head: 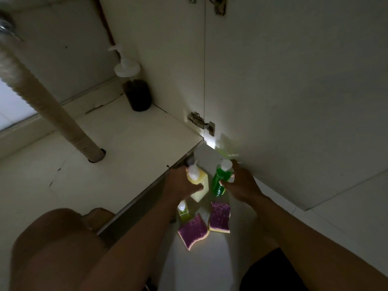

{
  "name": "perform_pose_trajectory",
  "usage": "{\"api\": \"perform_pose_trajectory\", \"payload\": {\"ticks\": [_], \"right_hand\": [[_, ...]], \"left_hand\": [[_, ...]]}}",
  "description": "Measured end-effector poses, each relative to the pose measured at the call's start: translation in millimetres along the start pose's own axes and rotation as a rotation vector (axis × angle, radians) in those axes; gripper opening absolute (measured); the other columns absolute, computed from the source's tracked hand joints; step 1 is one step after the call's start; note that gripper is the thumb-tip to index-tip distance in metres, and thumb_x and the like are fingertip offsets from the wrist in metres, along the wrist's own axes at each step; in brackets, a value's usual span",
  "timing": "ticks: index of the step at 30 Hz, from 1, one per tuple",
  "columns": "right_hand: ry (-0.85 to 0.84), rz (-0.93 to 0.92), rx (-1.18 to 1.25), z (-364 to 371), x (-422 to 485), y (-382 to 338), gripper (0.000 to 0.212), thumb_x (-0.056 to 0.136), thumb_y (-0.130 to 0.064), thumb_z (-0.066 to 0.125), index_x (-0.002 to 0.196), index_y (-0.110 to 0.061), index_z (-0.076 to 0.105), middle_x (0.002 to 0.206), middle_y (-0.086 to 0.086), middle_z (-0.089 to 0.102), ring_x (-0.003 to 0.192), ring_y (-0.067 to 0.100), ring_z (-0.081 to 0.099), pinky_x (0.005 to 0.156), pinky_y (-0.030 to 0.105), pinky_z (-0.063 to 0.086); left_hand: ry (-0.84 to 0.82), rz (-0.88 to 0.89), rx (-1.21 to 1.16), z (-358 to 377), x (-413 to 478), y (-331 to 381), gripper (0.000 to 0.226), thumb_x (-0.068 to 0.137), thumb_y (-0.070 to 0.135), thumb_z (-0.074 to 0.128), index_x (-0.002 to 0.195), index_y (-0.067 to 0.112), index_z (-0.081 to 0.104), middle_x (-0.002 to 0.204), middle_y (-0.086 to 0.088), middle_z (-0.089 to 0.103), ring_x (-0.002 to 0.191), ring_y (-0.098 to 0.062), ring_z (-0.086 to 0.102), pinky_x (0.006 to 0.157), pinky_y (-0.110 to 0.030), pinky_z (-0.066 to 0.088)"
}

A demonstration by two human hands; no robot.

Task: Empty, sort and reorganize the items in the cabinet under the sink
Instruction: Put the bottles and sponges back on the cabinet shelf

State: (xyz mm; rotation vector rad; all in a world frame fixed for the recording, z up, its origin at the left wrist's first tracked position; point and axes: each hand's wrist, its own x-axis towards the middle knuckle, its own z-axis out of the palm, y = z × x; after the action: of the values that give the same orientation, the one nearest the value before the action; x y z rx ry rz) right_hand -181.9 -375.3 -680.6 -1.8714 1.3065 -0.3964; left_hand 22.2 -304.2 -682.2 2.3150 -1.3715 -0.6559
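Left grip (180, 182): wrapped round the yellow bottle (199, 182), cap up, just outside the cabinet's front edge.
Right grip (241, 183): grasping the green bottle (219, 182), just beside the yellow one.
Remaining item: dark pump bottle (137, 94), upright in the cabinet's back corner.
Bearing: ahead and left of both grips, well apart; long axis vertical.
Nearer: I judge the left grip, once it lets go.

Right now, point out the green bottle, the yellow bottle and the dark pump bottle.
green bottle (217, 180): head view, body below the white cap.
yellow bottle (199, 179): head view, shoulder under its nozzle.
dark pump bottle (137, 95): head view, dark body, not the pump.
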Motion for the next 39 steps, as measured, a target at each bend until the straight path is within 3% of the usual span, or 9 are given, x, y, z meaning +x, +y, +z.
{"api": "perform_pose_trajectory", "payload": {"ticks": [3,8,11,15,21,29,33,39], "right_hand": [[0.049,-0.095,-0.036,-17,-4,-21,0.050,0.082,-0.027,0.075,0.127,-0.029,0.054,0.119,-0.005,0.065,0.108,0.017,0.061,0.092,0.038,0.052],[0.112,-0.214,-0.079,-39,-3,-66,0.037,0.081,-0.029,0.072,0.115,-0.025,0.057,0.104,-0.003,0.068,0.092,0.017,0.065,0.082,0.042,0.056],[0.131,-0.286,-0.121,-46,10,-103,0.040,0.081,-0.031,0.073,0.117,-0.022,0.058,0.107,0.000,0.069,0.093,0.020,0.065,0.082,0.038,0.055],[0.136,-0.348,-0.133,-44,40,-153,0.043,0.078,-0.034,0.075,0.115,-0.020,0.059,0.105,0.000,0.069,0.089,0.020,0.067,0.080,0.035,0.056],[0.132,-0.385,-0.067,-25,105,-209,0.066,0.080,-0.044,0.077,0.134,-0.022,0.048,0.116,0.004,0.065,0.097,0.023,0.067,0.085,0.037,0.057],[0.172,-0.414,-0.050,7,166,-234,0.063,0.082,-0.030,0.077,0.135,-0.016,0.045,0.118,0.011,0.063,0.106,0.031,0.062,0.084,0.034,0.051],[0.174,-0.424,-0.049,23,188,-234,0.063,0.084,-0.029,0.077,0.134,-0.010,0.045,0.124,0.011,0.062,0.112,0.030,0.061,0.087,0.036,0.051],[0.264,-0.397,-0.082,41,208,-235,0.065,0.084,-0.030,0.077,0.134,-0.006,0.044,0.129,0.016,0.057,0.118,0.034,0.056,0.090,0.039,0.049]], "left_hand": [[0.022,0.059,0.000,-31,-4,14,0.069,0.058,0.055,0.084,0.114,0.018,0.066,0.109,0.000,0.071,0.097,-0.017,0.067,0.083,-0.027,0.053],[0.133,0.108,0.043,-92,-4,27,0.078,0.059,0.068,0.073,0.122,0.023,0.062,0.114,0.003,0.067,0.100,-0.017,0.059,0.075,-0.027,0.047],[0.176,0.074,0.026,-128,7,28,0.088,0.061,0.069,0.074,0.133,0.021,0.056,0.126,0.000,0.062,0.116,-0.022,0.055,0.089,-0.034,0.050],[0.195,0.037,0.006,-165,34,16,0.091,0.069,0.062,0.078,0.142,0.016,0.047,0.142,-0.008,0.049,0.131,-0.026,0.045,0.105,-0.035,0.039],[0.227,-0.041,0.013,-191,97,-4,0.088,0.073,0.054,0.079,0.144,0.016,0.045,0.143,-0.010,0.047,0.131,-0.027,0.044,0.101,-0.032,0.040],[0.303,-0.082,-0.047,-195,169,-24,0.078,0.079,0.043,0.078,0.143,0.012,0.046,0.143,-0.012,0.047,0.130,-0.031,0.045,0.101,-0.035,0.041],[0.319,-0.065,-0.075,-195,200,-31,0.079,0.075,0.048,0.079,0.141,0.017,0.050,0.140,-0.011,0.051,0.126,-0.030,0.049,0.090,-0.030,0.041],[0.340,0.033,-0.189,-187,218,-34,0.064,0.078,0.038,0.081,0.133,0.018,0.056,0.129,-0.006,0.060,0.117,-0.025,0.056,0.083,-0.023,0.039]]}}
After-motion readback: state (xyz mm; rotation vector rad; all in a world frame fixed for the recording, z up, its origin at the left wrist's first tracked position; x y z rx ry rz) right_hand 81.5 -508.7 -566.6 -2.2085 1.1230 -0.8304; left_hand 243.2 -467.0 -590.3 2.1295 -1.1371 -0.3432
